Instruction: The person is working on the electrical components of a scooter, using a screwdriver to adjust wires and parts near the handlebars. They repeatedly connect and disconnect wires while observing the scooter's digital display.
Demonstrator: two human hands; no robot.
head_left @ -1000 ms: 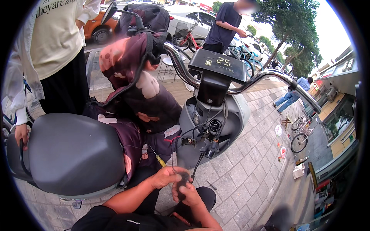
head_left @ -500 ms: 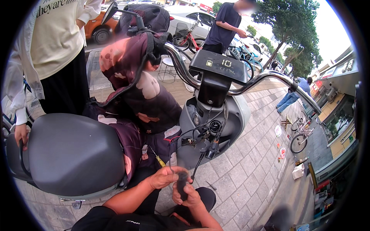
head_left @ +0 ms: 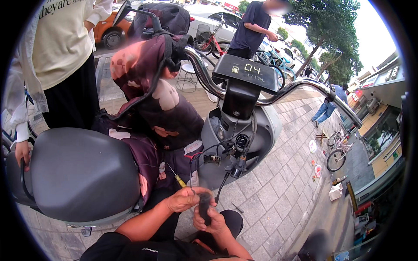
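Both hands met low in the frame, just in front of the scooter's open front panel (head_left: 244, 143). The left hand (head_left: 185, 199) curled its grip around the top of a dark cylindrical part (head_left: 204, 209), and a yellow-handled screwdriver (head_left: 177, 179) stuck out from behind that hand's knuckles toward the quilted cover. The right hand (head_left: 213, 222) pinched the lower end of the same dark part from below, fingers pressed together around it; what kind of part it was could not be told. A thin black cable (head_left: 223, 185) ran down from the exposed wiring in the panel to just beside the hands. The grey seat (head_left: 82, 174) filled the left side, and a maroon quilted cover (head_left: 156, 104) hung over the handlebar (head_left: 300, 89) and the footwell, crowding the space left of the hands. The dashboard display (head_left: 249, 71) sat above. A person in a cream top (head_left: 61, 43) stood behind the seat, 1 hand on its rear rail. Another person in a dark shirt (head_left: 250, 26) stood by parked bicycles beyond. Grey paving (head_left: 283, 195) lay underneath.
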